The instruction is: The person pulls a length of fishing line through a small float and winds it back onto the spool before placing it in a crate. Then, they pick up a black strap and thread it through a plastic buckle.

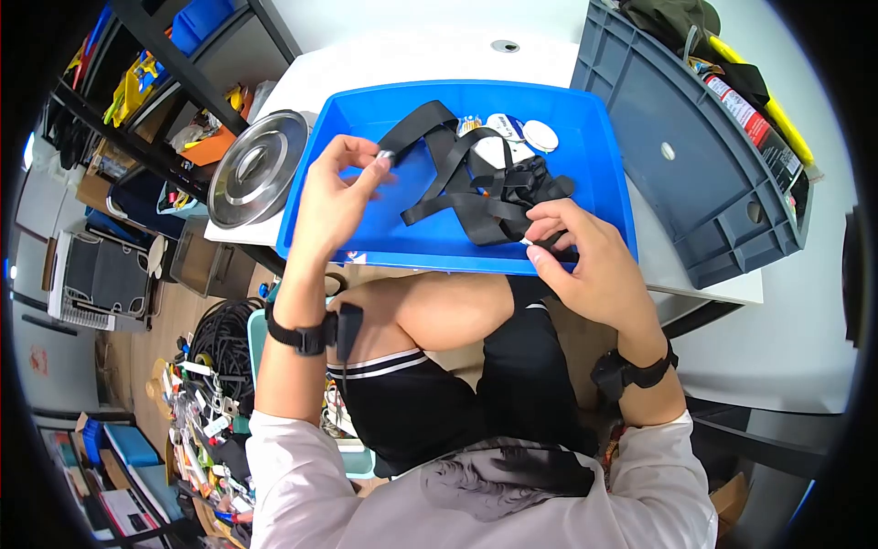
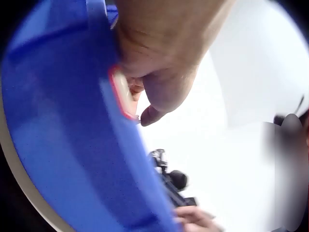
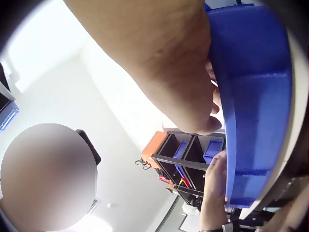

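A tangle of flat black webbing strap (image 1: 448,156) lies in a blue plastic tray (image 1: 366,247), with a black buckle-like cluster (image 1: 529,181) at its right end. At the tray's left side my left hand (image 1: 340,197) pinches a small shiny metal piece (image 1: 386,157) at the strap's end; motion blurs the fingers. My right hand (image 1: 594,261) curls over the tray's near right part, its thumb and fingertips pinching a strap end by a small white bit (image 1: 526,242). In both wrist views the tray wall hides most of what the fingers hold.
White round discs (image 1: 540,136) lie in the tray behind the straps. A metal pot lid (image 1: 261,169) stands left of the tray. On the right a big grey crate (image 1: 658,137) holds assorted goods. Cluttered shelves (image 1: 183,82) rise at the left, and a coil of black cable (image 1: 224,339) lies below.
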Action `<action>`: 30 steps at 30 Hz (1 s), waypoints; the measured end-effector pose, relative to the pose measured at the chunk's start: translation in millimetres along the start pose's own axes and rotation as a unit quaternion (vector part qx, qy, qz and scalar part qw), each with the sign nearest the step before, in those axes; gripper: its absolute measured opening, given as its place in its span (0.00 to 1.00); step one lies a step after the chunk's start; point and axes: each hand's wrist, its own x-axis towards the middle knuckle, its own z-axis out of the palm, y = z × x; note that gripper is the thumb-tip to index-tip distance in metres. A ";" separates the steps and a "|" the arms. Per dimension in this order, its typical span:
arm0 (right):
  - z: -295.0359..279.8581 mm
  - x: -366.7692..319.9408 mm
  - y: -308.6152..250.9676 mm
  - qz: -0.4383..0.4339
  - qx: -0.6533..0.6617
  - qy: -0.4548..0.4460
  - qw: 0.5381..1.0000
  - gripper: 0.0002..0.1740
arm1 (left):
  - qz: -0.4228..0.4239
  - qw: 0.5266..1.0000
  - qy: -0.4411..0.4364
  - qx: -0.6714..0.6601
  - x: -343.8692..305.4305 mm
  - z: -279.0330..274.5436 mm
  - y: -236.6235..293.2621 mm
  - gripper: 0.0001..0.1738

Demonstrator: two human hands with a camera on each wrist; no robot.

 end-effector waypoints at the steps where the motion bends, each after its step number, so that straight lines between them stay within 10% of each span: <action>1: 0.8 1.8 -2.2 0.001 0.001 0.000 1.000 0.19 | -0.058 0.975 -0.054 -0.206 -7.4 2.2 14.4 0.14; 5: 17.1 17.1 -11.8 -0.029 0.090 0.032 0.995 0.23 | -0.058 0.861 -0.183 -0.471 -23.4 27.0 37.1 0.16; 21: 25.5 19.5 -10.3 -0.165 0.046 0.128 0.977 0.16 | -0.013 0.867 -0.194 -0.458 -34.2 42.9 32.3 0.17; 28: -142.4 -30.2 -39.3 -0.246 -0.100 0.317 0.910 0.18 | 0.022 0.904 -0.161 -0.396 -38.4 44.4 34.9 0.21; 30: -210.6 -52.3 -45.4 -0.107 -0.110 0.392 0.907 0.14 | 0.019 0.899 -0.158 -0.409 -37.4 44.2 34.2 0.20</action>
